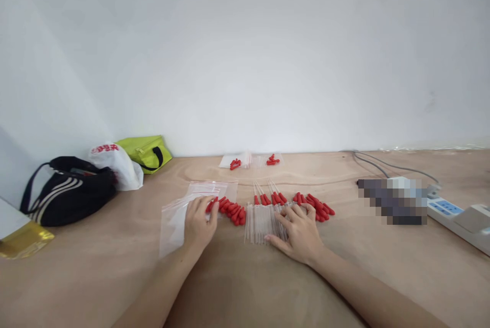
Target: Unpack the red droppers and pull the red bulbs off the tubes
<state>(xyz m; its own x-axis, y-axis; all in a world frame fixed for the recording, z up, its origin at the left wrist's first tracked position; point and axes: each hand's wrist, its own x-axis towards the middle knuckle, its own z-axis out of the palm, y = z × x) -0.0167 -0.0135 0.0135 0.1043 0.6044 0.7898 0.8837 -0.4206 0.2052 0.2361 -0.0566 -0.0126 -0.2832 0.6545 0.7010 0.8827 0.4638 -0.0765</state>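
Observation:
My left hand (199, 221) rests at the left end of a pile of red rubber bulbs (233, 210), thumb and fingers closed around a red bulb at the edge. Under and beside that hand lie clear zip bags (172, 226). My right hand (300, 233) lies with fingers spread over a row of clear glass dropper tubes (258, 223), covering its right part. Just beyond the row are several droppers (277, 196) with red bulbs on, their thin tips pointing away. More red bulbs (323, 209) lie beside my right fingertips.
Near the wall, two clear bags (258, 160) have red bulbs on them. To the left sit a black bag (76, 190), a white plastic bag (128, 172) and a lime-green bag (147, 150). A power strip (455, 215), cables and a blurred-out item stand right.

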